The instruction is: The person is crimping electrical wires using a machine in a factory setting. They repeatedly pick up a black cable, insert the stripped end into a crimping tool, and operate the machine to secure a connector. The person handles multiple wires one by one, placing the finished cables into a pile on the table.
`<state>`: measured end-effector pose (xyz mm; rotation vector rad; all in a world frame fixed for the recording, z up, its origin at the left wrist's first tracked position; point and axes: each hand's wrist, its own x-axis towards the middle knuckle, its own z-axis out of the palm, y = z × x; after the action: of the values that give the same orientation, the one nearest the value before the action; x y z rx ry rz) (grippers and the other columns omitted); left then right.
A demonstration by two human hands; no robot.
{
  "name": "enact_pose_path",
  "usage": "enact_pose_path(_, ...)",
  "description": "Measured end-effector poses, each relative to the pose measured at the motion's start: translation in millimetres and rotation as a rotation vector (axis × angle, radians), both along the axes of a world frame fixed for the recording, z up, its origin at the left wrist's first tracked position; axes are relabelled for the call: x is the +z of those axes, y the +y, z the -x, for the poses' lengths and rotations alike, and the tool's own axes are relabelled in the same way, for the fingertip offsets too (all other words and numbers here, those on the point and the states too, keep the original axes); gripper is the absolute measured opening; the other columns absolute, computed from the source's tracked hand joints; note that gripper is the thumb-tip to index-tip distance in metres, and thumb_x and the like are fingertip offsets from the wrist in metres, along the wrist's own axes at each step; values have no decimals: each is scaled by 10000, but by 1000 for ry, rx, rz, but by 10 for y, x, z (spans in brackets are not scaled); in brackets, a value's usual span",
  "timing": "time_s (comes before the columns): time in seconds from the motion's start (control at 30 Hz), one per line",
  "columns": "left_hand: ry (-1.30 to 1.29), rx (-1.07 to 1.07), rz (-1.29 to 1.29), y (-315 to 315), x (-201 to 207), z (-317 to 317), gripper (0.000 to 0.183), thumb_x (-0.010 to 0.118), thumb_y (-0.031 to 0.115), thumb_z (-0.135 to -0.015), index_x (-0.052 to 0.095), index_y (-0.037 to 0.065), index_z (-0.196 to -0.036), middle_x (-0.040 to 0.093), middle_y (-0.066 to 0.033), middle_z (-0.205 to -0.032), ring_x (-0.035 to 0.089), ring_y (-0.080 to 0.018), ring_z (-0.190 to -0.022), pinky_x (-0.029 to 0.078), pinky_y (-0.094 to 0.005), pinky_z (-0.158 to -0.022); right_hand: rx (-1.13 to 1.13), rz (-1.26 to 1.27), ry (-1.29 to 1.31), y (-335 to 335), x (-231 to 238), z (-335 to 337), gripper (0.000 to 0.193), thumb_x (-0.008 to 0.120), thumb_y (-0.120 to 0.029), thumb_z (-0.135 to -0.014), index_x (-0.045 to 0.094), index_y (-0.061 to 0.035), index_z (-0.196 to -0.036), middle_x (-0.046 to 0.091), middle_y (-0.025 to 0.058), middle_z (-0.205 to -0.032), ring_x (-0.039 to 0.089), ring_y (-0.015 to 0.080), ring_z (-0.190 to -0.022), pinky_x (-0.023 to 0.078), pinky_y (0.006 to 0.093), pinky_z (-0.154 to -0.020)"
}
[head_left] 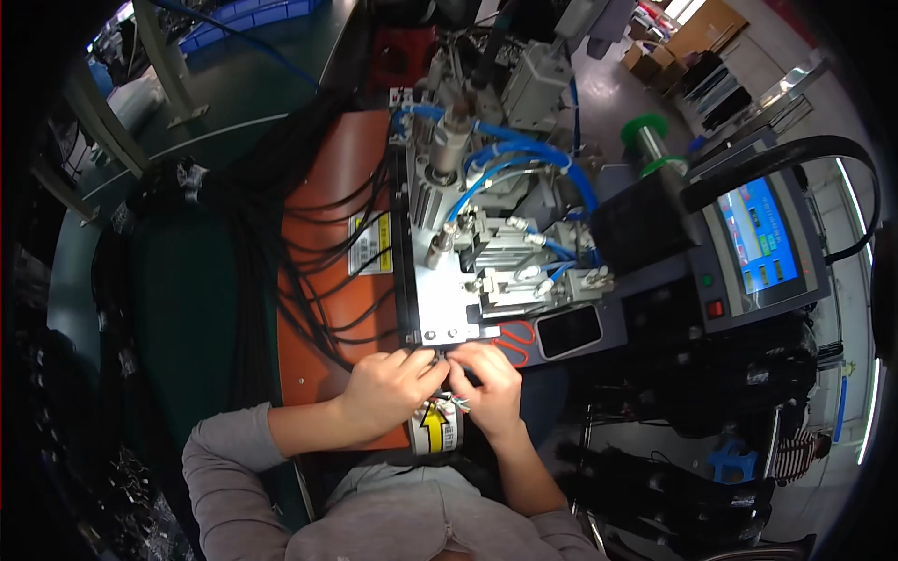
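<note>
My left hand [393, 385] and my right hand [488, 385] meet at the front edge of the machine's bright metal plate [441, 304], fingertips nearly touching. Closed in a pinch, the left holds what looks like the end of a black cable [434, 396]. The right fingers are pinched too, around a small dark piece that they mostly hide. Thin coloured wires [460, 404] stick out just below the fingertips, between the hands. Under them is a white label with a yellow arrow [434, 430].
Several black cables [323, 271] spread across the orange board [327, 374] at left. Behind the plate stand metal cylinders and blue air hoses [538, 148]. To the right lie red-handled scissors [516, 342], a phone [571, 332] and a control box with a lit screen [760, 238].
</note>
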<state>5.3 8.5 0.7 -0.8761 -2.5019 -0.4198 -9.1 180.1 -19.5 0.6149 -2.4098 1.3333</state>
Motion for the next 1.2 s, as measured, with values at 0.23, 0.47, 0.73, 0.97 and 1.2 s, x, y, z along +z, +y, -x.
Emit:
enact_pose_path(0.23,-136,25,70,-41,91,-91,270,616,155,-696,668,143,-961,562,23,-785,584,-95,-608,428,-234,-495,-95,83,-173,8,-126,-44,96,680,-33,-718,609,-1,-774,629,87,-754,612,195,-685,485,297,-637)
enact_pose_path(0.47,-76,84,253,-49,96,-196,175,617,125,-699,637,22,-839,473,-4,-671,551,-103,-580,429,-228,-482,-74,377,-366,82,-237,-73,112,677,8,-762,644,15,-869,657,74,-835,609,122,-728,487,247,-670)
enact_pose_path(0.73,-175,-104,-106,-131,32,-49,205,625,175,-783,634,47,-943,514,-1,-677,581,-151,-580,469,-266,-528,427,407,-209,150,-4,-102,205,689,48,-723,677,16,-925,662,122,-905,630,205,-806,501,284,-727)
enact_pose_path(0.97,-18,-253,-317,-126,101,3,312,673,140,-725,620,60,-1023,567,-73,-1031,583,-194,-849,505,-293,-605,177,534,-251,156,-41,-149,161,718,33,-730,669,27,-883,658,117,-872,627,173,-790,496,268,-702)
enact_pose_path(1.2,-22,-268,-230,-128,79,6,283,642,161,-733,605,25,-979,587,-35,-818,599,-145,-680,501,-255,-551,219,409,-107,96,141,-173,175,739,23,-714,672,19,-875,667,107,-835,641,170,-759,508,267,-682)
